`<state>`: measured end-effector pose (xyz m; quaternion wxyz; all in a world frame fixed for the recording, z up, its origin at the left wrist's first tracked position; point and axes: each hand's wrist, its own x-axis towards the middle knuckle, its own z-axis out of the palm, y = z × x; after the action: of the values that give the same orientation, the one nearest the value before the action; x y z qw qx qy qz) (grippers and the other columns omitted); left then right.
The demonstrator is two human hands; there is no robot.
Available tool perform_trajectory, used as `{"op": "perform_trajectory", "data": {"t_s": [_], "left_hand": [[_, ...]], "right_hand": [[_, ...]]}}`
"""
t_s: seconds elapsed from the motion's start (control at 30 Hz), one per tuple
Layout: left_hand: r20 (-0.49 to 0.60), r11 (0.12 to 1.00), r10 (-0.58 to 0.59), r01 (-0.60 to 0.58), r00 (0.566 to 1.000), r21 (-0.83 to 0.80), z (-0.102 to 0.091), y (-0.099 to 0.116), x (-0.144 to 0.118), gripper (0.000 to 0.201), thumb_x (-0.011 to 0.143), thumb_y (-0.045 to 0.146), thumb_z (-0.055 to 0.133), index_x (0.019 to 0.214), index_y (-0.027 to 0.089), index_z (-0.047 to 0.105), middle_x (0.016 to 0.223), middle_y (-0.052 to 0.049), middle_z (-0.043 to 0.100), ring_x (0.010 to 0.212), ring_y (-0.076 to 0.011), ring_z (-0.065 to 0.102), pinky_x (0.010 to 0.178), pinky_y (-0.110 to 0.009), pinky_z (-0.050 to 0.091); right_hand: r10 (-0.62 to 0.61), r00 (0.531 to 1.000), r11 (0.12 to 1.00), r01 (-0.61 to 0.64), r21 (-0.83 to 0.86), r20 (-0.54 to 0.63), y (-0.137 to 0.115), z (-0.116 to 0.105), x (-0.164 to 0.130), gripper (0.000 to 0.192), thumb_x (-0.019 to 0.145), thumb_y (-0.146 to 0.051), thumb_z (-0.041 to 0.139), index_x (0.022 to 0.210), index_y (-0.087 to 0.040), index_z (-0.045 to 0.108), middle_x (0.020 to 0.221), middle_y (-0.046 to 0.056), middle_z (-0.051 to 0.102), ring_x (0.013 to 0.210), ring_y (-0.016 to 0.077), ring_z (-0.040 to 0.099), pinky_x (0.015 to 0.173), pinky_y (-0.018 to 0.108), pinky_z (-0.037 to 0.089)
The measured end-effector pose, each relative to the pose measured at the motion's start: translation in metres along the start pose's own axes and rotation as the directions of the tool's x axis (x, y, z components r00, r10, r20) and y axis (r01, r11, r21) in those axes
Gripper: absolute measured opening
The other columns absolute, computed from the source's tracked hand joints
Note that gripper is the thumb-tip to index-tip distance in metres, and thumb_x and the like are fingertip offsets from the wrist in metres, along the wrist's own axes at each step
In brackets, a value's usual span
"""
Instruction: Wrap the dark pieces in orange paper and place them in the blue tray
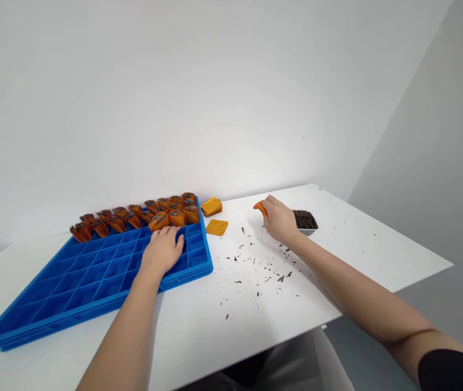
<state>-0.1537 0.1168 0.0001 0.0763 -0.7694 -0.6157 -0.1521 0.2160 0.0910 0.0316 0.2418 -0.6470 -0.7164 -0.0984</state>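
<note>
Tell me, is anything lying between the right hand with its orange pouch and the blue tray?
Yes. A single flat pouch and a small stack lie beside the tray, between it and the right hand holding the orange pouch; dark crumbs too.

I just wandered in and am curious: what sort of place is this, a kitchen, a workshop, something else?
Probably a plain packing or assembly workstation. A bare white table against blank walls holds a blue compartment tray with rows of filled orange pouches, a stack of flat pouches, and a small dish of dark sticks.
</note>
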Motion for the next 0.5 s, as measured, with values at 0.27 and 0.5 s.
{"op": "perform_trajectory", "data": {"t_s": [0.27,0.5], "left_hand": [[-0.18,0.993,0.024,-0.044,0.983,-0.109,-0.031,0.03,-0.01,0.026,0.102,0.034,0.047,0.103,0.024,0.07,0.104,-0.007,0.078,0.108,-0.0315,0.065,0.093,-0.042,0.054],[-0.227,0.85,0.318,-0.383,0.921,-0.362,-0.038,0.088,-0.026,0.023,0.105,0.026,0.045,0.111,0.022,0.068,0.105,-0.007,0.076,0.109,-0.0259,0.064,0.098,-0.04,0.052]], "right_hand": [[-0.039,0.999,0.999,0.039,0.001,0.007,-0.005,0.001,-0.006,0.043,0.113,-0.034,0.032,0.126,-0.024,0.071,0.117,0.013,0.066,0.104,0.024,0.063,0.066,0.032,0.044],[-0.222,0.951,0.969,0.24,-0.064,0.216,-0.031,0.018,-0.015,0.038,0.109,-0.03,0.04,0.121,-0.023,0.075,0.128,0.014,0.061,0.109,0.0253,0.06,0.074,0.034,0.048]]}}
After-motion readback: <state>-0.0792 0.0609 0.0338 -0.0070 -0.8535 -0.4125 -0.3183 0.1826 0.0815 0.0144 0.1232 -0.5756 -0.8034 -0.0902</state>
